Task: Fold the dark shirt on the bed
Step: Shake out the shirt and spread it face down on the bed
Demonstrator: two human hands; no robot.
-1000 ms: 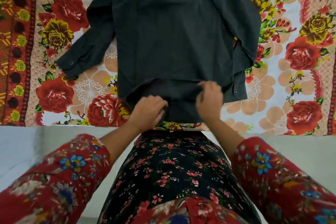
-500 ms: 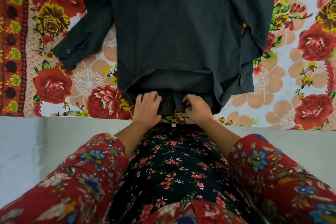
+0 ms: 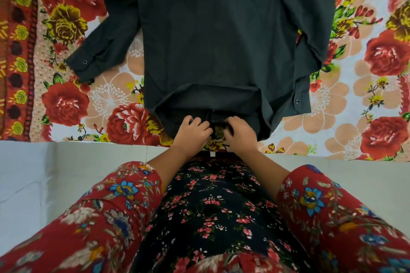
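Observation:
The dark shirt (image 3: 221, 35) lies back-up on the flowered bedsheet (image 3: 346, 99), its hem toward me and its upper part cut off by the frame's top edge. One sleeve stretches out to the left with its cuff (image 3: 83, 65) flat on the sheet. The other sleeve hangs down the right side, cuff (image 3: 296, 101) near the hem. My left hand (image 3: 193, 132) and my right hand (image 3: 240, 133) sit side by side at the middle of the hem, fingers curled into the dark fabric at the near edge of the bed.
The bed's near edge runs across the frame just below my hands. A pale floor (image 3: 44, 179) lies below it on both sides of my body. A red patterned border (image 3: 17, 51) of the sheet runs down the far left.
The hands came closer together at the hem's middle and their fingers curled more into the fabric. The camera shifted, so the shirt sits a little higher in view.

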